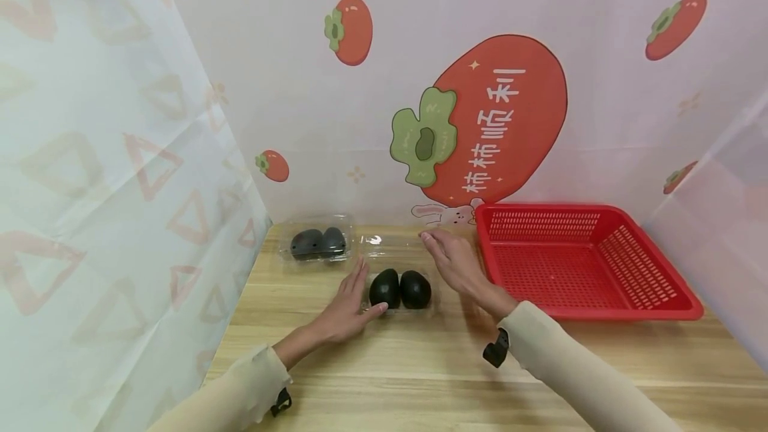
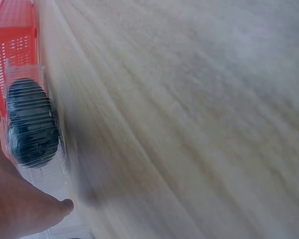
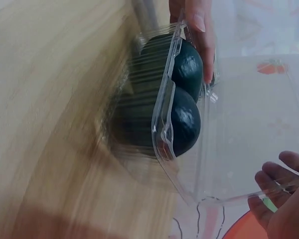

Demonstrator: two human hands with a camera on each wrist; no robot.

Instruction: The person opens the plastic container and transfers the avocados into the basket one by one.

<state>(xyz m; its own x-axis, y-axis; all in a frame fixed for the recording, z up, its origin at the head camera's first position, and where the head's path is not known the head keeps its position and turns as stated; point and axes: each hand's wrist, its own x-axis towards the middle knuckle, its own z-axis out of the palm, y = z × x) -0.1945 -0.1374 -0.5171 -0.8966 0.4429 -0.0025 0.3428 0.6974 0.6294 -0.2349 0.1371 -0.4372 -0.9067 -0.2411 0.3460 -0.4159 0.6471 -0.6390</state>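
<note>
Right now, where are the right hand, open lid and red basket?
Right hand point(image 1: 456, 264), head view: back of hand.
Open lid point(image 3: 246, 124), right wrist view: clear flat panel.
Red basket point(image 1: 555, 279), head view: bare floor.

Head looks down; near wrist views share container point(image 3: 162, 105).

White characters point(image 1: 495, 125) "柿柿顺利" run up the big printed persimmon point(image 1: 534, 119) on the backdrop point(image 1: 282, 39).
</note>
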